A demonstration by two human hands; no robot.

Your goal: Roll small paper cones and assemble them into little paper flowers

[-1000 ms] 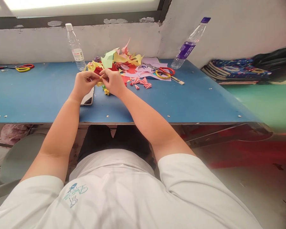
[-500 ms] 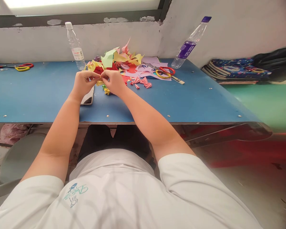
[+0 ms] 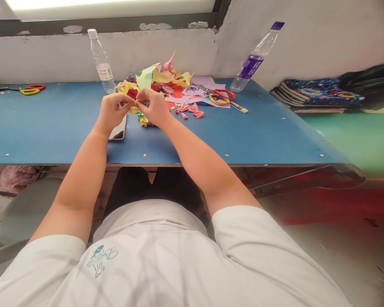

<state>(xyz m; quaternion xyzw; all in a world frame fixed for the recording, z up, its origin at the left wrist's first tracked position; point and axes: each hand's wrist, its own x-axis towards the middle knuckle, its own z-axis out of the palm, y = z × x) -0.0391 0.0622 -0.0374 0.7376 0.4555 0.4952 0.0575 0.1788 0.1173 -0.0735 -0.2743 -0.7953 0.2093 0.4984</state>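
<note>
My left hand [image 3: 110, 109] and my right hand [image 3: 155, 107] meet above the blue table [image 3: 259, 132], fingertips pinched together on a small piece of yellow paper [image 3: 134, 109]. Just beyond them lies a heap of coloured paper scraps [image 3: 161, 81]. Small rolled yellow and green paper pieces [image 3: 143, 121] sit under my right hand. Several pink paper cones [image 3: 190, 110] lie to the right of my right hand. A phone [image 3: 118, 131] lies flat below my left hand.
A clear water bottle [image 3: 100, 62] stands at the back left, a purple-labelled bottle [image 3: 254, 59] leans at the back right. Red and yellow scissors [image 3: 220, 97] lie by the scraps; another pair of scissors [image 3: 30, 90] lies far left. Folded cloth and a dark bag [image 3: 320, 94] sit at right.
My fingers have shifted slightly on the yellow paper; both hands stay in the same place.
</note>
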